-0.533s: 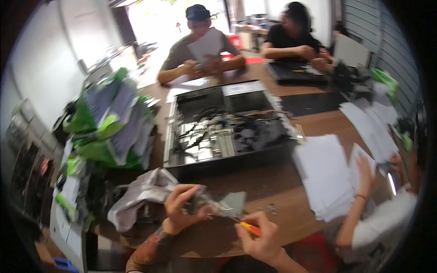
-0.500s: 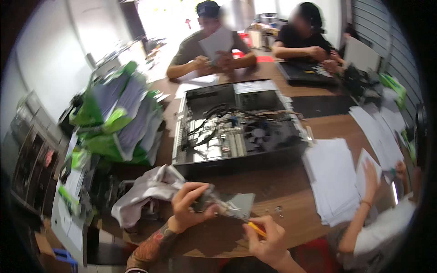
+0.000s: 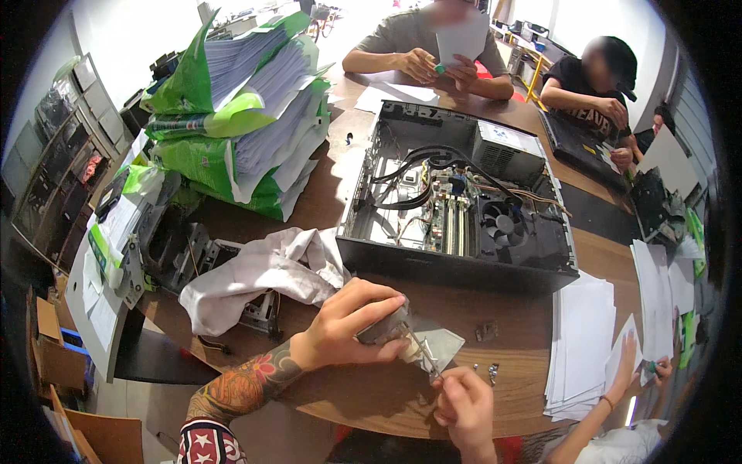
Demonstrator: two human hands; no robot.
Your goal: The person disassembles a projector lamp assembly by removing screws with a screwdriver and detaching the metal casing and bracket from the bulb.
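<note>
My left hand [image 3: 344, 325] grips a dark grey, rounded device [image 3: 382, 326] with a cream plastic part and thin metal pieces at one end; I cannot tell its exact kind. At that end, my right hand [image 3: 466, 406] is closed in a pinch round a screwdriver, whose yellow handle showed earlier and is now hidden by the fingers. A flat grey plate [image 3: 447, 346] lies beneath the device. Several small screws [image 3: 492, 373] sit on the table right of the plate, near a small flat metal piece [image 3: 487, 332].
An opened computer case [image 3: 464, 267] stands beyond my hands. A pale cloth [image 3: 255, 271] lies left over metal parts. Paper bundles in green wrapping [image 3: 232, 147] rise at far left; paper sheets [image 3: 576, 348] lie right. Two people sit across, and another person's arm [image 3: 603, 402] reaches in at right.
My view has shifted, so the case and hands sit differently in the picture. The device is still in my left hand; my right fingers now cover the yellow handle.
</note>
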